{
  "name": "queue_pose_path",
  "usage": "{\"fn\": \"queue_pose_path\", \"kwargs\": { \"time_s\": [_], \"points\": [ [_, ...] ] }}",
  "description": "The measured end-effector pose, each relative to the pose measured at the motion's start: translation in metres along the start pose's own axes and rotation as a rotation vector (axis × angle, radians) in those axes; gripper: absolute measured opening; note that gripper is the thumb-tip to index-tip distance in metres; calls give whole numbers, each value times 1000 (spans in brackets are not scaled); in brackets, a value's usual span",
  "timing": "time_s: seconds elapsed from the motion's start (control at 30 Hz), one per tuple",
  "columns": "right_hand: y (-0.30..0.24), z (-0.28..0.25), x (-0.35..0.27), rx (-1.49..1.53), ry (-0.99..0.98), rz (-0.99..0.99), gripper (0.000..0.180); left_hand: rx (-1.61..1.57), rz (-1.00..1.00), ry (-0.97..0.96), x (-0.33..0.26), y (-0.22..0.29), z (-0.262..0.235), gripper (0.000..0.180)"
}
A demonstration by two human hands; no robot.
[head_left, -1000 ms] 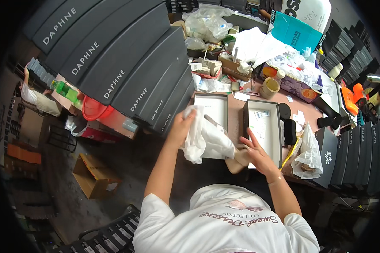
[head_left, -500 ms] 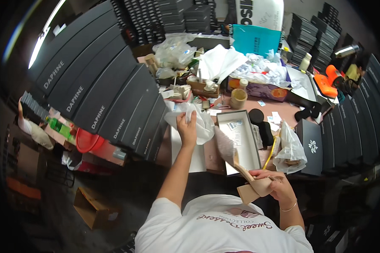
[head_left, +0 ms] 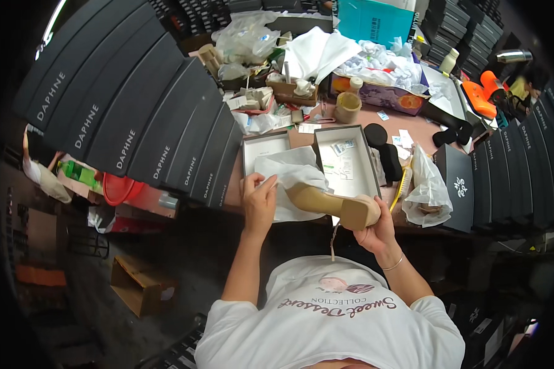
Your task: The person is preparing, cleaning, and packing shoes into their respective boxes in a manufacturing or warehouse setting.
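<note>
In my right hand [head_left: 380, 232] is a beige block-heeled sandal [head_left: 329, 203], gripped round its heel end. Its sole faces up and its toe points left, while a thin strap hangs below. My left hand [head_left: 260, 202] pinches the edge of a thin white sheet of tissue paper [head_left: 289, 163]. The sheet spreads beneath and behind the sandal's toe. Just beyond the sandal lies an open shoebox part [head_left: 373, 161] with small packets and a paper slip inside. A second shallow box part [head_left: 247, 152], partly covered by the tissue, sits to its left.
Dark shoeboxes are stacked tall at left [head_left: 135, 123] and at right [head_left: 514, 166]. A plastic bag [head_left: 426, 194] and black round pads [head_left: 388, 169] lie right of the open box. Farther back stand a glue pot [head_left: 348, 108] and a carton of crumpled paper [head_left: 385, 98].
My right hand has raised the sandal, turned it sole up and brought it over the tissue. My left hand has drawn the tissue nearer, beside the sandal's toe.
</note>
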State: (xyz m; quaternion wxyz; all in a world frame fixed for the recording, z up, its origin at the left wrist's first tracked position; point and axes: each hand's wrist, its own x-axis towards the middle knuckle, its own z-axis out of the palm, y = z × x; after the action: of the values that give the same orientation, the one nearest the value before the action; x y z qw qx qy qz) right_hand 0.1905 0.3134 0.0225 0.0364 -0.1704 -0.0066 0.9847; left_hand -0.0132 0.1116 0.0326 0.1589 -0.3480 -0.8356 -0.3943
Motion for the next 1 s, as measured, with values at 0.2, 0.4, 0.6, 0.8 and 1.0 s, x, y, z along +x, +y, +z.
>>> {"fn": "queue_pose_path", "kwargs": {
  "time_s": [0.2,0.4,0.6,0.8,1.0],
  "points": [
    [6,-7,17,106,-231,112,51,-281,-25,22,10,31,3,26],
    [37,38,23,-85,-8,-199,48,-440,255,45,8,79,-13,43],
    [56,18,48,-595,-25,-514,28,-531,414,-69,-6,104,18,41],
    [42,-5,24,-503,-34,-524,40,-562,446,-182,-27,145,32,35],
    [-12,-18,12,-685,-9,-693,51,-707,732,-529,-37,156,58,38]
  ]
}}
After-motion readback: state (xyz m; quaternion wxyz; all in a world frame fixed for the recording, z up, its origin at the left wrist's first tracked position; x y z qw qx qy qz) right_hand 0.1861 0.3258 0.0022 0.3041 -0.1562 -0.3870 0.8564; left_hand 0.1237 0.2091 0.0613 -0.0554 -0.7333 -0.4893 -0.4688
